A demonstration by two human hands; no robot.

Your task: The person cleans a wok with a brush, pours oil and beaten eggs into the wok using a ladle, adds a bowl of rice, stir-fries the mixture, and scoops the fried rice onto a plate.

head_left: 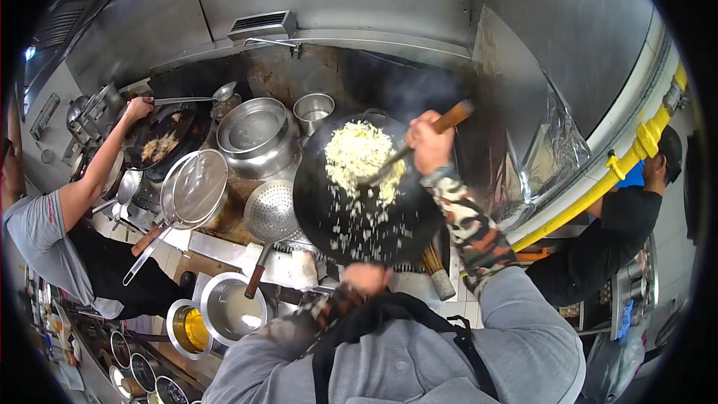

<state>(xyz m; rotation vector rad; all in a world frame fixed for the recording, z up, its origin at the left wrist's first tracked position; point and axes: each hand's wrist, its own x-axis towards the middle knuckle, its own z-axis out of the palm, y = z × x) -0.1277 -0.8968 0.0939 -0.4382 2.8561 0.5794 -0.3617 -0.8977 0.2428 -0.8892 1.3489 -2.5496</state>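
Observation:
My right hand (430,142) is wrapped around a wooden-handled metal wok utensil (396,158). Its head is buried in pale fried rice (360,151), so I cannot tell whether it is a ladle or a spatula. The rice is heaped in the far half of a large black wok (318,209), with loose grains scattered toward the near side, some apparently in the air. At the wok's near rim, my left hand (366,278) is closed on its edge or handle, slightly blurred by motion. Steam rises behind the wok.
Left of the wok are a perforated skimmer (271,211), a mesh strainer (196,185) and stacked steel pots (256,135). A bamboo brush (437,269) stands at the near right. A co-worker's arm (97,172) reaches over another pan (168,142). Another person (621,217) is beyond a yellow pipe (583,206).

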